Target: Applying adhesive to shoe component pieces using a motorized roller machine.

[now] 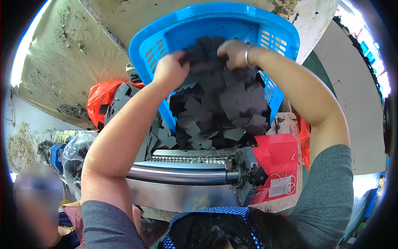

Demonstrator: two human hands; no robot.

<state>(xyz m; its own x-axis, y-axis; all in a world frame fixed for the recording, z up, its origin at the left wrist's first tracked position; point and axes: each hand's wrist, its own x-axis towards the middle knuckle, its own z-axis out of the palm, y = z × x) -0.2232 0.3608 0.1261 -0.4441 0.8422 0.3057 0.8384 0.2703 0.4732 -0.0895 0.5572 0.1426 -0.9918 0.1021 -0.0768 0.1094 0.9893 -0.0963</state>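
A tilted blue plastic basket (215, 12) holds a heap of flat, dark pieces (236, 97), black to grey and roughly square. The pieces spill from its low front side toward the machine. My left hand (172, 69) is at the left part of the heap, its fingers curled against dark pieces and slightly blurred. On the far right of the heap, my right hand (235, 54) has its fingers bent down onto black pieces; a pale bracelet circles that wrist. Motion smears the pieces between both hands, and some fingertips are hidden among them.
In front of the basket stands a machine with a shiny metal roller (178, 174), a black knob (258, 176) and a red side cover (275, 157). Left of it, a red plastic bag (99, 99) holds grey pieces. Another person (39, 203) is at the lower left.
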